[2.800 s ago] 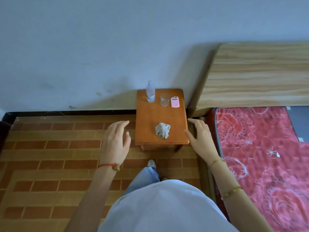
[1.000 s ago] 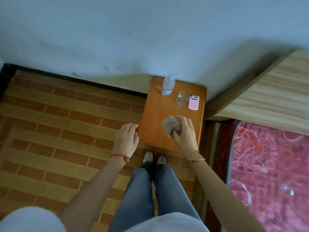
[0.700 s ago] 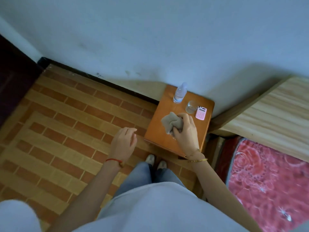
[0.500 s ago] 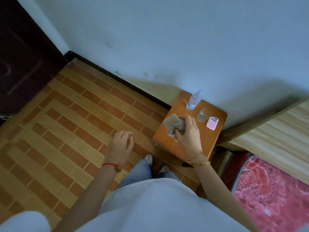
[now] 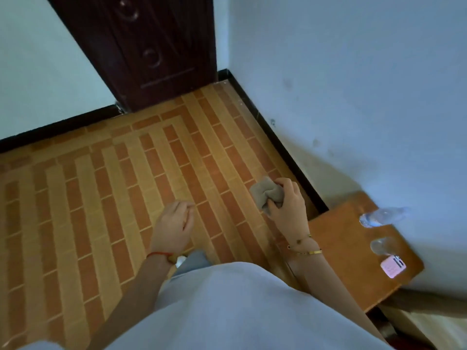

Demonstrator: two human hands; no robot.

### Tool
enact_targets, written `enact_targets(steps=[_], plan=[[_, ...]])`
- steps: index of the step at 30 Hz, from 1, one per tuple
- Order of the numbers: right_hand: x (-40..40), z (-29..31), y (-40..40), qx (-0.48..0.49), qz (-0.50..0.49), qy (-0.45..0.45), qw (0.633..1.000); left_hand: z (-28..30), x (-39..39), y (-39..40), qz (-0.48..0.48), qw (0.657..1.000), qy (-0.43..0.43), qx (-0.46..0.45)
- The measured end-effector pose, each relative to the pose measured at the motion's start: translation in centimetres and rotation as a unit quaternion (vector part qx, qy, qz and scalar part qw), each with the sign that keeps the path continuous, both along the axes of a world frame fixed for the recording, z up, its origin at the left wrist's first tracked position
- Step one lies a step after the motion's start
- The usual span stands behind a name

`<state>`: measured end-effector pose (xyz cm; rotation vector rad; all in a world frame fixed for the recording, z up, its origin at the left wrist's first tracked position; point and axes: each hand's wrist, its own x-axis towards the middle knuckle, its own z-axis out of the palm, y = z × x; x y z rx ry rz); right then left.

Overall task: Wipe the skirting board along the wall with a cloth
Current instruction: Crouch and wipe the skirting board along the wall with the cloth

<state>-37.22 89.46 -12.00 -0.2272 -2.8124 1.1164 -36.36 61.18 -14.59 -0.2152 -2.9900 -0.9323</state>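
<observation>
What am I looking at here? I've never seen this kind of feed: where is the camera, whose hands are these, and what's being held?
The one current picture comes from a camera worn on a person's head, looking down past their body. There is no machine, only two bare hands. The right hand grips a bunched grey cloth above the brick-patterned floor. The left hand is loosely curled and holds nothing. The dark skirting board runs along the base of the pale wall to a dark door. At right, a small wooden table carries a plastic bottle, a glass and a pink calculator. The cloth is not touching the board.
</observation>
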Motion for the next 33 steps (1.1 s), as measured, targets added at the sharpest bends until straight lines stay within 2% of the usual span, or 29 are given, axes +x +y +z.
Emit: enact_targets(steps=[10,19,27,33], plan=[[-10.2,-0.5,-22.7,-0.064,0.175,-0.029,0.982,1.0,1.5,-22.3,0.224,0.973,-0.025,-0.038],[-16.5,-0.4,-37.2,-0.058,0.334,-0.047,0.939,0.7,2.8,-31.9,0.395,0.917,-0.041,-0.015],[-25.8,-0.4,-48.4,-0.053,0.399,-0.039,0.915,0.4,-3.4,-39.8,0.455,0.89,-0.029,-0.022],[-35.1,1.6,-58.2,-0.082,0.446,-0.038,0.89,2.5,-10.7,-46.7,0.516,0.856,0.006,-0.026]])
